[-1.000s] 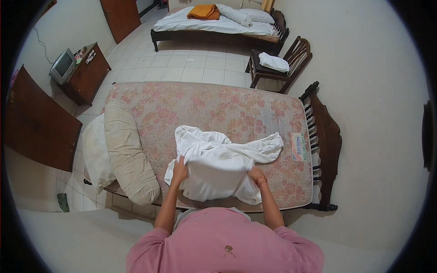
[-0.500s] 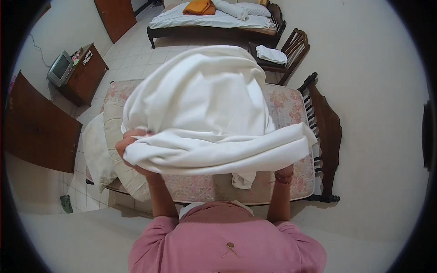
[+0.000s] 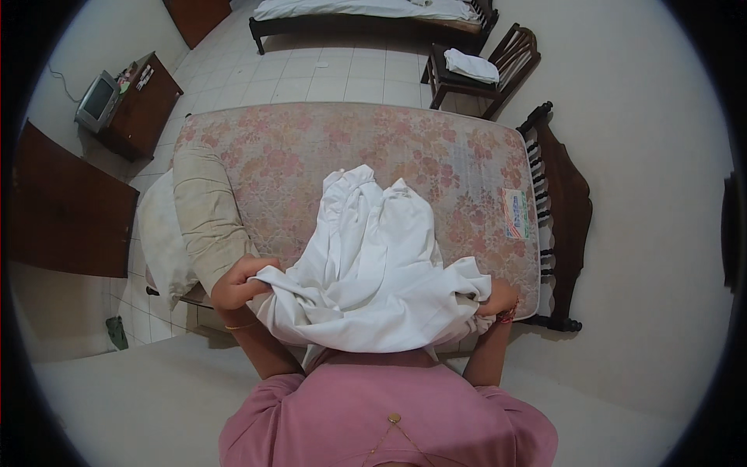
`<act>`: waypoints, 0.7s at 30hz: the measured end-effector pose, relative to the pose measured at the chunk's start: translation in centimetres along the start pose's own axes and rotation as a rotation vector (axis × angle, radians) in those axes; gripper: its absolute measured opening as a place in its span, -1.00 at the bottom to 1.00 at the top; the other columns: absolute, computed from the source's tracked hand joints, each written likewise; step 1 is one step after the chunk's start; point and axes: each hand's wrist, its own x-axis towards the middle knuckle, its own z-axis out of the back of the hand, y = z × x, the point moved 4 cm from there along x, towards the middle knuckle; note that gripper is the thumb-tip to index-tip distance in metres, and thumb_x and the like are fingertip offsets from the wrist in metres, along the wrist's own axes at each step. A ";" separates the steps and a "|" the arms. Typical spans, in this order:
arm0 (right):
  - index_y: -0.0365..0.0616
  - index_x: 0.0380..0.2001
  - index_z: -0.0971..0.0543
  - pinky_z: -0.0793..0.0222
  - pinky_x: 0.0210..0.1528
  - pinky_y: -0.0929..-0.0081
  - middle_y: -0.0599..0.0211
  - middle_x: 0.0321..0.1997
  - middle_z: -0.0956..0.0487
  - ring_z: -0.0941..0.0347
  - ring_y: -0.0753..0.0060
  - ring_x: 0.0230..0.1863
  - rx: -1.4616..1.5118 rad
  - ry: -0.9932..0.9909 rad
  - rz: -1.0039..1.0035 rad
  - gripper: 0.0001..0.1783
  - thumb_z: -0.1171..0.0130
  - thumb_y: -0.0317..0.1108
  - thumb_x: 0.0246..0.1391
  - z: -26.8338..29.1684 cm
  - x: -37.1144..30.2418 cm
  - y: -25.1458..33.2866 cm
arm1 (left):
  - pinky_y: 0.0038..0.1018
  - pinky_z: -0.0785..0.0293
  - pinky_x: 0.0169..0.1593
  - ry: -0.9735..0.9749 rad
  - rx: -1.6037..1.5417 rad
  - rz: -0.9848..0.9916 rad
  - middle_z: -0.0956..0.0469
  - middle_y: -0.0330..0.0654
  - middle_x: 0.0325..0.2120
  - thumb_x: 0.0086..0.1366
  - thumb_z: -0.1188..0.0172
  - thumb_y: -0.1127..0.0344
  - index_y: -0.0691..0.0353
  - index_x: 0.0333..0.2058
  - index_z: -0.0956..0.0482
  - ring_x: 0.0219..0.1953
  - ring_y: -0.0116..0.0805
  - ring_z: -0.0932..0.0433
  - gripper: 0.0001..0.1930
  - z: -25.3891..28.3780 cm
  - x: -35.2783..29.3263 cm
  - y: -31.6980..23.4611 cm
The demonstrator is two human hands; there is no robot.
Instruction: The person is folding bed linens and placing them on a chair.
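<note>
A white bed sheet (image 3: 373, 272) hangs bunched between my hands, its far part lying in folds on the mattress. My left hand (image 3: 243, 282) is closed round the sheet's left edge, beside the beige bolster. My right hand (image 3: 499, 298) grips the right edge near the headboard side; folds cover part of its fingers. Under the sheet is a bare mattress (image 3: 272, 167) with a faded pink floral cover and a printed label near its right end. The sheet's gathered rim shows at its far end.
A beige bolster (image 3: 204, 210) and a pale pillow (image 3: 162, 241) lie at the bed's left end. The dark wooden headboard (image 3: 566, 202) stands at the right. Beyond are a chair (image 3: 467, 78) with folded white cloth, another bed (image 3: 366, 29), and a cabinet (image 3: 140, 109) with a small television.
Both hands have come down toward my body and spread apart. The sheet, raised and billowing before, has dropped onto the mattress in folds, uncovering most of the floral surface.
</note>
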 end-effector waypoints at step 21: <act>-0.25 0.11 0.12 0.07 0.12 0.13 -0.26 0.12 -0.01 0.07 -0.12 0.17 -0.300 -0.936 -0.418 0.09 -0.31 -0.07 -0.40 3.8 17.0 -21.9 | -0.17 -0.05 0.08 -0.630 0.406 0.492 0.00 0.30 0.00 -0.11 -0.24 0.09 0.26 0.03 -0.04 0.06 0.17 -0.01 -0.22 1.3 13.6 35.4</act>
